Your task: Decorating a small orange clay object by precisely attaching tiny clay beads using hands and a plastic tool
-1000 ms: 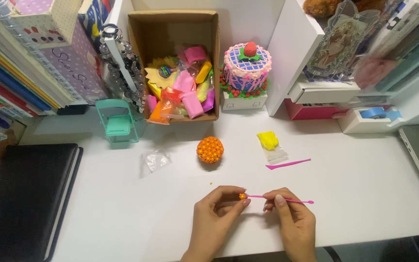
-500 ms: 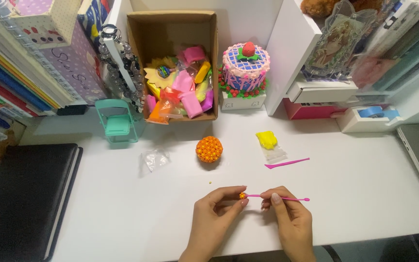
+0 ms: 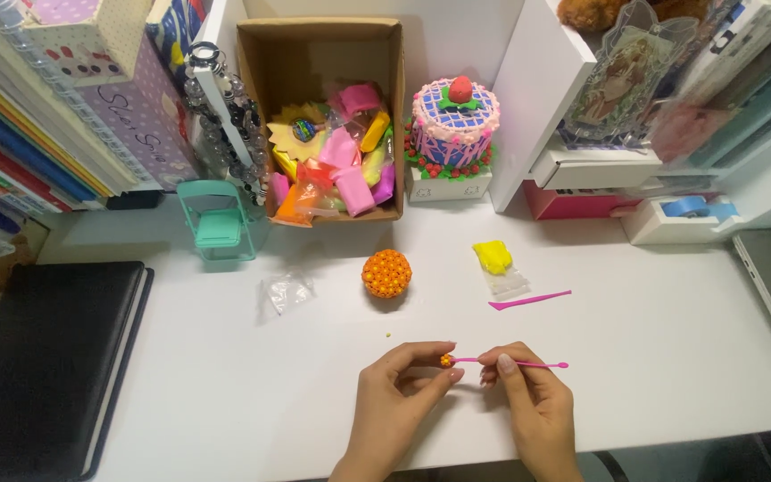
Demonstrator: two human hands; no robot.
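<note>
Little has moved over the last second: both hands sit in nearly the same spot by the near edge of the counter point(image 3: 671, 375), with only a slight shift of the pink stick tool point(image 3: 510, 362), whose far tip now lies a touch further right than in the earliest frame. The tiny orange clay bead point(image 3: 446, 361) remains at the tool's left tip.

Left hand point(image 3: 399, 393): fingers curled, thumb and forefinger pinched at the bead. Right hand point(image 3: 528, 402): closed on the stick tool near its middle, pen-like, tool roughly level and parallel to the near edge.

Judgement: fine work on the bead continues, with no release or pick-up in this interval.

Unchanged behind the hands:
- orange studded clay ball point(image 3: 386, 273), mid-counter, well apart from both hands
- one stray orange speck point(image 3: 388, 336) between ball and left hand
- crumpled clear wrapper point(image 3: 284, 292), left of the ball
- yellow clay lump point(image 3: 493, 257) on a clear bag, with a second pink tool point(image 3: 528, 300) just in front of it
- cardboard box point(image 3: 252, 107) of coloured clay packets at the back edge, clay cake model point(image 3: 454, 120) to its right
- mint toy folding chair point(image 3: 217, 221) and black notebook point(image 3: 46, 357) at the left end
</note>
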